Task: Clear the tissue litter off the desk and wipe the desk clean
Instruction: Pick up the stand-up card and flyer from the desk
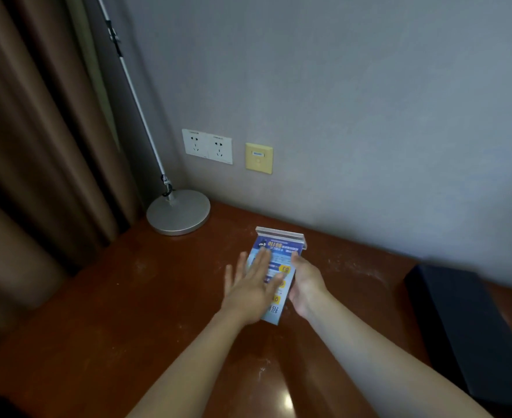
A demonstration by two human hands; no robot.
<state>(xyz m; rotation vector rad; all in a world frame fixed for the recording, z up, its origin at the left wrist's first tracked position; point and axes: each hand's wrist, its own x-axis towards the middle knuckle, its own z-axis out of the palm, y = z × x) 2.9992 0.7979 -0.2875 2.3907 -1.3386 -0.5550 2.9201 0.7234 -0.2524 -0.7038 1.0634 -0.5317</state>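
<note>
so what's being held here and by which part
The right hand grips the blue printed sign card in its clear acrylic stand along its right edge. The left hand lies flat and open on the card's face, pressing rather than gripping.

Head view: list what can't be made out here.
- Sign card: print too blurred to read; left hand covers part.
- Right hand: fingers hidden behind the card.
- Black box: cut off by the right edge.
- Lamp: head beyond the top edge.
</note>
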